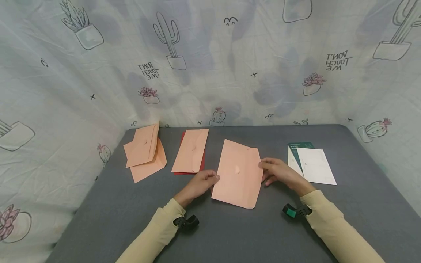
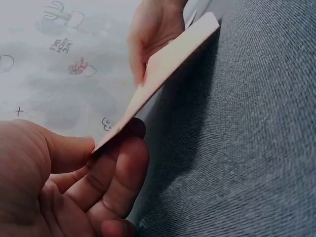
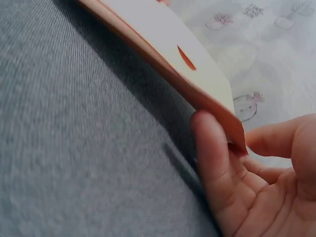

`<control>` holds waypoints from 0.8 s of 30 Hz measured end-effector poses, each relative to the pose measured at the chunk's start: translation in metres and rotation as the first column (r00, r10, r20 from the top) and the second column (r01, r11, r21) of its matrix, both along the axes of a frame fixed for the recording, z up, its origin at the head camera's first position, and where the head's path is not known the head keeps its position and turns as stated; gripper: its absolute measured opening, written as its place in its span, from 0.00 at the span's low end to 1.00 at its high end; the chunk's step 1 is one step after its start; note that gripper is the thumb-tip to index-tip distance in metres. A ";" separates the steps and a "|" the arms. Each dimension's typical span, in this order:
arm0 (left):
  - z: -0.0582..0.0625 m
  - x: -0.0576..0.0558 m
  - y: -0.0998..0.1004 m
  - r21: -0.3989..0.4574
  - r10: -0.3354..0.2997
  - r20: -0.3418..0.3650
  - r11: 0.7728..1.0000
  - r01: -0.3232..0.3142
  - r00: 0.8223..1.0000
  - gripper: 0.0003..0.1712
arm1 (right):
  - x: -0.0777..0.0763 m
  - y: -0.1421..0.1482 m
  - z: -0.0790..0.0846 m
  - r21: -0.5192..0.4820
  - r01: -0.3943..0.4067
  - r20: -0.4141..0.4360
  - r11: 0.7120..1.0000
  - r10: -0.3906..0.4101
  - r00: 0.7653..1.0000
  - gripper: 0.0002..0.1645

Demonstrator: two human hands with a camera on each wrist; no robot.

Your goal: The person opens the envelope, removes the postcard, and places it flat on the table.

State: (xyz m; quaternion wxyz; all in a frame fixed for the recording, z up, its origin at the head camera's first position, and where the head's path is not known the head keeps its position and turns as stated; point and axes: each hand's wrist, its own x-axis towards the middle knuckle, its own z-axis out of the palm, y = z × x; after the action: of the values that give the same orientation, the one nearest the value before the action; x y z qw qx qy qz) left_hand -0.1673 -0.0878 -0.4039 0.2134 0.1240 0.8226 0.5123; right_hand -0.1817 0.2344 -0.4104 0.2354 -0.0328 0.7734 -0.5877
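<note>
A pink paper envelope [image 1: 231,186] is held up between both hands over the grey table, its flap side and small half-round notch facing up. My left hand [image 1: 199,185] pinches its left edge, thumb on top and fingers beneath, as the left wrist view shows of the envelope [image 2: 173,54]. At the opposite edge, my right hand [image 1: 283,172] pinches the flap end between thumb and fingers. In the right wrist view the envelope [image 3: 163,44] tilts above the cloth-like surface and casts a shadow there.
Another pink envelope [image 1: 189,155] lies over a red one [image 1: 203,160] left of centre. Several pink envelopes [image 1: 144,146] overlap at the far left. To the right, a white card [image 1: 317,168] partly covers a green-and-white one [image 1: 304,145]. A patterned curtain [image 1: 210,65] rises behind the grey table [image 1: 236,237].
</note>
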 end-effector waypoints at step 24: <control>-0.001 -0.007 -0.003 0.063 0.173 0.019 0.983 -0.174 0.985 0.16 | -0.003 0.004 -0.003 -0.051 0.018 0.027 0.999 -0.017 0.999 0.25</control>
State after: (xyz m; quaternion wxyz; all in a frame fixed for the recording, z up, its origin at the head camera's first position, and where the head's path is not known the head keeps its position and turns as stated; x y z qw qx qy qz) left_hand -0.1743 -0.0907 -0.4053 0.1693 0.0553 0.8120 0.5558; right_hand -0.1846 0.2388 -0.4132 0.2397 -0.0243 0.7550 -0.6099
